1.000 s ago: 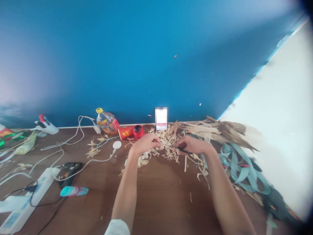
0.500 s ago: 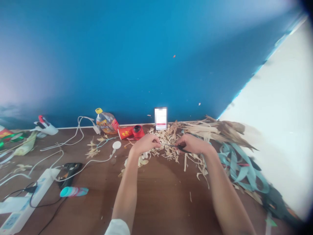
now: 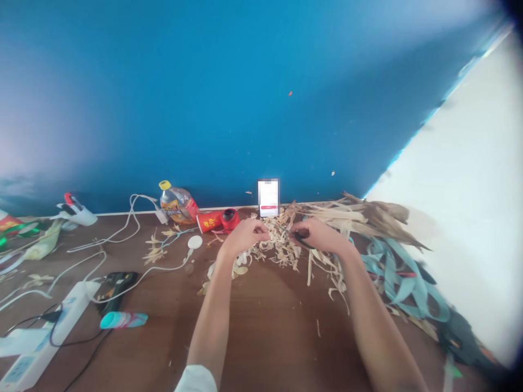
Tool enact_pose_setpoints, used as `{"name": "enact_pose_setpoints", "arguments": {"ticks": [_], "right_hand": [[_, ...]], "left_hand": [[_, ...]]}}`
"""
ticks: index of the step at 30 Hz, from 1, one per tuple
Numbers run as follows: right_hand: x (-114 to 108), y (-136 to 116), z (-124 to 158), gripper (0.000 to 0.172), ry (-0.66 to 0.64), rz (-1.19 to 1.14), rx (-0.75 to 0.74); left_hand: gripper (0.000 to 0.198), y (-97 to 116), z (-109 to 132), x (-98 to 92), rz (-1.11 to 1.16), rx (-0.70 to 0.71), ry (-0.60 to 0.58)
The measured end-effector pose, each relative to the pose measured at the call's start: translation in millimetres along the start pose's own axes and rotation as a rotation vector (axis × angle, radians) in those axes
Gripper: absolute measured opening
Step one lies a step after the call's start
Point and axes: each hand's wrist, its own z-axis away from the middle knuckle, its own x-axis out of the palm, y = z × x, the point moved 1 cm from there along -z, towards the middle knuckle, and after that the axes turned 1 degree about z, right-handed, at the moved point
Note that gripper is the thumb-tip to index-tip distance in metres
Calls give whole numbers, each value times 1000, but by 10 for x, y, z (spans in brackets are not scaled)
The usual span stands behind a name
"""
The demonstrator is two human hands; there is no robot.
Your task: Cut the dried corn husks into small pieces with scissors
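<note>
Dark-handled scissors (image 3: 302,238) are in my right hand (image 3: 316,235), their blades angled up and left over a heap of pale husk scraps (image 3: 284,253). Facing it from the left, my left hand (image 3: 248,235) is closed with thumb and fingertips pinched together. Whatever sits between those fingertips is too small to name. Both hands hover at the near side of the scrap heap, a short gap apart. Long dried husk leaves (image 3: 351,215) lie behind and right of my right hand.
A lit phone (image 3: 268,197) leans against the blue wall behind the scraps. Left of it are a red can (image 3: 209,221) and a yellow-capped bottle (image 3: 177,204). A power strip (image 3: 49,332) with cables lies at left, teal ribbon (image 3: 398,272) and a glue gun (image 3: 461,337) at right.
Both hands have risen slightly. The scissors have turned from nearly level to pointing up and left, and their tip has moved away from my left fingertips.
</note>
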Motion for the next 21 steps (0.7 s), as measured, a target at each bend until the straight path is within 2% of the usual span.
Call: {"name": "enact_pose_setpoints", "arguments": {"ticks": [3, 10, 13, 21], "right_hand": [[53, -48, -54, 19, 158, -92, 7], [352, -164, -247, 27, 291, -422, -51], [401, -163, -283, 26, 380, -438, -69], [355, -132, -249, 28, 450, -415, -91]], "left_hand": [[22, 2, 1, 8, 67, 3, 79], [32, 7, -44, 73, 162, 13, 192], [31, -12, -66, 92, 201, 19, 157], [27, -50, -130, 170, 208, 73, 36]]}}
